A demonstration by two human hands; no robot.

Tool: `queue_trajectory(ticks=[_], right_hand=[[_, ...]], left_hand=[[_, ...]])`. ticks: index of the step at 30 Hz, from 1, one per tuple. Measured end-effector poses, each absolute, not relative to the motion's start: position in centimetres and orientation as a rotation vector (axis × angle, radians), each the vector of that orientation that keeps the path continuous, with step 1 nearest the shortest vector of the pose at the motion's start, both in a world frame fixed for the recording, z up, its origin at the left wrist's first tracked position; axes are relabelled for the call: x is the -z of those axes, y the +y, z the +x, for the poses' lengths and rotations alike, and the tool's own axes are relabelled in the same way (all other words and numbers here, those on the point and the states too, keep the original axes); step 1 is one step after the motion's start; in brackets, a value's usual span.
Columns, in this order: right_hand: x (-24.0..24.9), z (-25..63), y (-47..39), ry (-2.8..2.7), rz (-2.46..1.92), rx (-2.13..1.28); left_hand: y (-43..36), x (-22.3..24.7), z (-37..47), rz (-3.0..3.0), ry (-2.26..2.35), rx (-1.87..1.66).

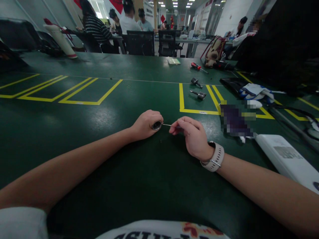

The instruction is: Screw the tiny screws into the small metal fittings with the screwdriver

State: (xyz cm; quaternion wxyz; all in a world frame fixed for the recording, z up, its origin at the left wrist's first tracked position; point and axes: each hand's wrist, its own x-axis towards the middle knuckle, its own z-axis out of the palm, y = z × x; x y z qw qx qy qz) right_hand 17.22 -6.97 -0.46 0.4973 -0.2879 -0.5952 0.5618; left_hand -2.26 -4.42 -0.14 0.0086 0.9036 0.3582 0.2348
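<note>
My left hand is wrapped round a dark cylindrical part, whose round metal-rimmed end faces me. To its right, my right hand pinches a thin metal tool; the shaft points left and its tip reaches the left hand beside the round part. The tool's handle is mostly hidden by my fingers. Beyond my hands, two dark metal parts with shafts lie by a yellow-taped rectangle. A red and black screwdriver lies farther back.
On the right of the green table are a white power bank-like device, a pixelated dark item, a cloth and cables. A white tumbler leans at the back left. People sit at desks beyond.
</note>
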Motion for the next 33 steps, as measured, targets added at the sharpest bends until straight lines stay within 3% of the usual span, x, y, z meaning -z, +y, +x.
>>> queue_trajectory(ticks=[5,13,23,33], right_hand=[[0.7,17.1,-6.9,-1.35,-0.703,-1.439],[-0.9,17.3,-8.8,-1.864,-0.797,-0.868],[0.4,17.1,-6.6,-1.283,-0.771,-1.502],[0.5,17.1,-6.6,-1.144,-0.751,-1.586]], left_hand=[[-4.2,0.4,-2.3,2.751,1.102,-0.778],[-4.2,0.4,-2.2,2.869,1.199,-0.695],[-4.3,0.0,-2.2,2.781,1.167,-0.674],[-3.9,0.6,-2.4,2.79,1.17,-0.706]])
